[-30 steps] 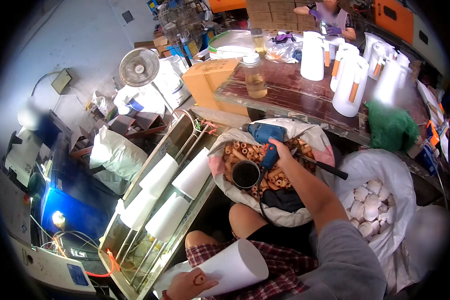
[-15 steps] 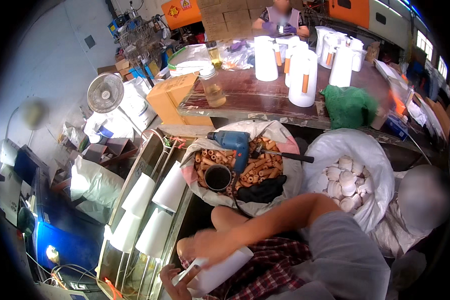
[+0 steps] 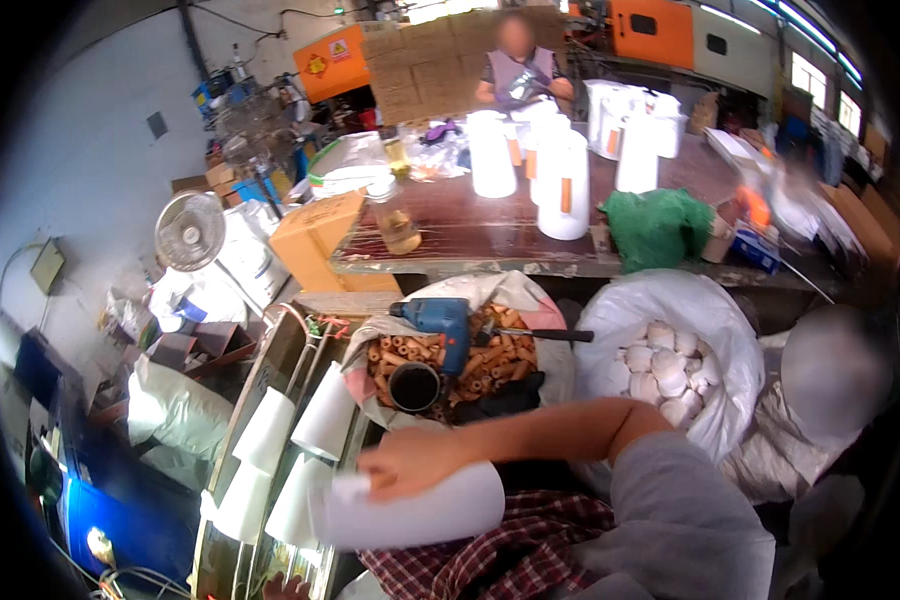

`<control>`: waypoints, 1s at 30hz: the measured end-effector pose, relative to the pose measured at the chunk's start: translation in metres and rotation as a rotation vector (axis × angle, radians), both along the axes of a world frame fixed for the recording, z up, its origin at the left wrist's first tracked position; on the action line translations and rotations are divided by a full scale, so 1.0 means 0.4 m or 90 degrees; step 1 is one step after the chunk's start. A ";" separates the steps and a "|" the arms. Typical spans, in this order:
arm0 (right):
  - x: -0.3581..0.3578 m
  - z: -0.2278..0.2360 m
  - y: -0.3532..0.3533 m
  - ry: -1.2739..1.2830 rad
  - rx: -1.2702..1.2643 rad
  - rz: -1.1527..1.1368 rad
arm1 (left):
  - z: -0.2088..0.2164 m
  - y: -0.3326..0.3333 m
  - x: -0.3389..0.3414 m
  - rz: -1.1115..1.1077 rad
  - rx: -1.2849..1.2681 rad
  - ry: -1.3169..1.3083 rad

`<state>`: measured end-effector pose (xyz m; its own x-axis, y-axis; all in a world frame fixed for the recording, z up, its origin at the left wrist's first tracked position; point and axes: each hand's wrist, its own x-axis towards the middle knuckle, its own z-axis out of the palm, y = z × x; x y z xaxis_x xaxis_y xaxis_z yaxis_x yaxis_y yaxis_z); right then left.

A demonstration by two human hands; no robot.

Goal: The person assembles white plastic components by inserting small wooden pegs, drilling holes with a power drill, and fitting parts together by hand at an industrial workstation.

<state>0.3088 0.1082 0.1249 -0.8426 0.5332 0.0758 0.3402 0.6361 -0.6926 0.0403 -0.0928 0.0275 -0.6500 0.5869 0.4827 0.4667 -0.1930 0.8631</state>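
Observation:
Across my lap, over the checked cloth, lies a smooth white jug body, its left end blurred by motion. My right hand grips it from above near that end, fingers curled and smeared. Only the fingers of my left hand show at the lower edge, apart, beside the metal rods of the wooden rack. No held thing shows in them. Several similar tapered white jug bodies sit on that rack.
A sack of orange-brown handles stands ahead, with a blue power drill, a black cup and a hammer-like tool on top. To its right is a bag of white caps. White jugs stand on the table; a co-worker sits behind.
The white jug body has swung to lie more level and higher on my lap, my right hand staying on it. My left hand has left it and moved down and left.

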 end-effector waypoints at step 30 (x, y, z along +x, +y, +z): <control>0.916 -0.063 0.511 0.191 0.337 -0.970 | -0.030 0.246 0.247 -0.323 -0.379 -0.311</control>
<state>0.6753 0.3127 0.0997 0.4818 0.6712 0.5634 0.7395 0.0334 -0.6723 0.1392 0.0055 0.0157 -0.2990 0.9210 -0.2499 0.0056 0.2635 0.9646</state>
